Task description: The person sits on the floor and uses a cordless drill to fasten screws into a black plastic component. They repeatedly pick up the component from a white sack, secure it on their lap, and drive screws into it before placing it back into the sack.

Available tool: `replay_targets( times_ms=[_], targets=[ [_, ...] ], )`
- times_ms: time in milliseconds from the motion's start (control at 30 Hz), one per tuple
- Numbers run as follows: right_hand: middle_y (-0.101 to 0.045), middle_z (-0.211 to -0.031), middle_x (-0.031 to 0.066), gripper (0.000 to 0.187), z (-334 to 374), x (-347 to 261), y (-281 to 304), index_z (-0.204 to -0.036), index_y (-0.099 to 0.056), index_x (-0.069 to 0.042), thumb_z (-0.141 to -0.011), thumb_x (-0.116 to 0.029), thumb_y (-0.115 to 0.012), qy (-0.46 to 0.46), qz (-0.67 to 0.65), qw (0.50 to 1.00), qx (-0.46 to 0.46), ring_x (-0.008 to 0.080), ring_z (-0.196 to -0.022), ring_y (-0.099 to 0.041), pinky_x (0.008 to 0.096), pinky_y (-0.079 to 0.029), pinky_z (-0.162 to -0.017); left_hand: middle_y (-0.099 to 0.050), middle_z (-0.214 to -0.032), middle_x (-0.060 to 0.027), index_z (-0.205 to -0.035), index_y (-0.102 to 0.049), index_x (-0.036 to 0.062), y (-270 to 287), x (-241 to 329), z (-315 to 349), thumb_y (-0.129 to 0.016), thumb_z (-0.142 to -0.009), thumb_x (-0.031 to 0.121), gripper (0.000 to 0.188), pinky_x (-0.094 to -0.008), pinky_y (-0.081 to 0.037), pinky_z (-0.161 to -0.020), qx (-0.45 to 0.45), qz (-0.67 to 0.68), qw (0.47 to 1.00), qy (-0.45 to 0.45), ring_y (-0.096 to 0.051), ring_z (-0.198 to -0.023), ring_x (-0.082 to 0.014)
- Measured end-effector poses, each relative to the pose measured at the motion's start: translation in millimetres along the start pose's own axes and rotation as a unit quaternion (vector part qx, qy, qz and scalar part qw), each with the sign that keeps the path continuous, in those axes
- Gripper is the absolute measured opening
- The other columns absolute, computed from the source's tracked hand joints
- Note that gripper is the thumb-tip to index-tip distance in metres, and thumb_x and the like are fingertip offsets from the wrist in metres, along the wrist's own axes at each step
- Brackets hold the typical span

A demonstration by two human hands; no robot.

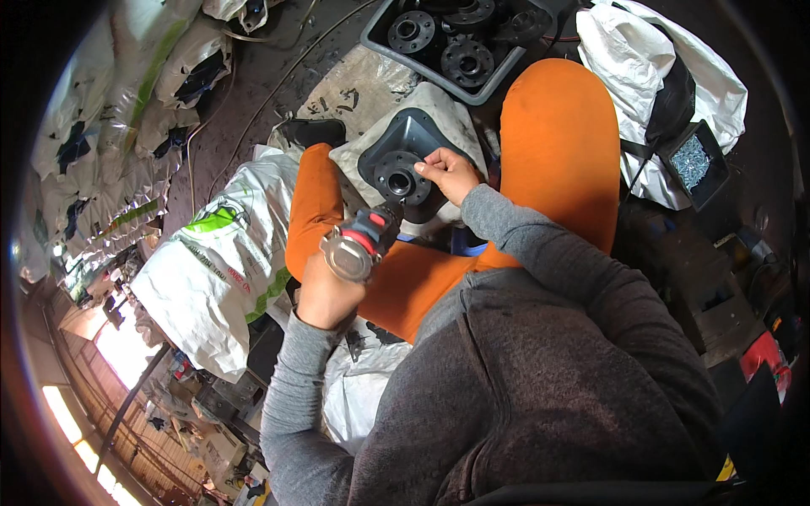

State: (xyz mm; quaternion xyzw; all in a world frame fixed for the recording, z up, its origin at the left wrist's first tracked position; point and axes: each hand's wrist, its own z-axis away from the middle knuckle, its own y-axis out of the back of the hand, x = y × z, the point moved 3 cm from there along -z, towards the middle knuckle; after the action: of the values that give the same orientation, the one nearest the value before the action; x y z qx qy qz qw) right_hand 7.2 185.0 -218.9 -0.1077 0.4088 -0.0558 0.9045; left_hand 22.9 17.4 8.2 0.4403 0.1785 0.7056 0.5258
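Observation:
My left hand [331, 291] is wrapped round a power screwdriver [359, 246] with a round grey end and red trim. The tool's dark tip reaches the lower rim of a round black flange [396, 177], which has a raised centre hole and small holes around it. This flange sits on a black molded part with a wide, hollow, funnel-like base [411, 133], lying on white cloth between my legs. My right hand [451, 175] is closed in a pinch at the flange's right edge. Whatever lies between its fingertips is hidden or too small to make out.
Beyond my knees stands a grey crate [371, 38] holding several black flanged parts [467, 63]. At the right, a dark open box [693, 164] of small metal screws lies against a white sack [624, 63]. Stuffed white sacks [207, 261] line the left; a hose crosses the floor.

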Motion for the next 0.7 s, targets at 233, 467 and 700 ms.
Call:
replay_targets(
  times_ms=[233,467,700],
  targets=[
    [-0.065,-0.085,0.0053,0.029,-2.2,9.4,-5.7,-0.094,-0.063,-0.003,-0.083,-0.027,-0.076,0.02,-0.031,0.999,0.017,0.0131,-0.079,-0.059,0.0279,-0.049,-0.073,-0.065,-0.096,-0.0079,-0.106,-0.063,0.001,-1.5,-7.3,-9.4,-0.068,-0.072,0.0,0.034,-0.0305,-0.052,-0.068,-0.014,-0.002,0.998,-0.064,-0.062,-0.079,-0.0191],
    [-0.067,-0.083,0.0053,0.026,-11.7,5.9,-14.8,-0.096,-0.064,-0.006,-0.085,-0.028,-0.071,0.047,0.08,0.995,0.024,0.0156,-0.077,-0.062,0.0332,-0.051,-0.074,-0.065,-0.084,-0.0064,-0.109,-0.062,0.0058,-25.5,-25.7,12.6,-0.071,-0.079,0.007,0.032,-0.0301,-0.05,-0.058,0.092,0.053,0.994,-0.014,-0.06,-0.064,-0.0161],
    [-0.064,-0.107,0.0138,0.04,37.3,-82.6,37.2,-0.119,-0.061,-0.005,-0.085,-0.023,-0.071,0.311,0.196,0.923,0.11,0.0255,-0.105,-0.061,0.0385,-0.048,-0.092,-0.062,-0.099,-0.0131,-0.113,-0.056,-0.002,-33.8,-1.9,77.3,-0.073,-0.079,0.007,0.039,-0.0342,-0.05,-0.078,0.199,0.296,0.934,0.022,-0.061,-0.086,-0.0202]
  ],
)
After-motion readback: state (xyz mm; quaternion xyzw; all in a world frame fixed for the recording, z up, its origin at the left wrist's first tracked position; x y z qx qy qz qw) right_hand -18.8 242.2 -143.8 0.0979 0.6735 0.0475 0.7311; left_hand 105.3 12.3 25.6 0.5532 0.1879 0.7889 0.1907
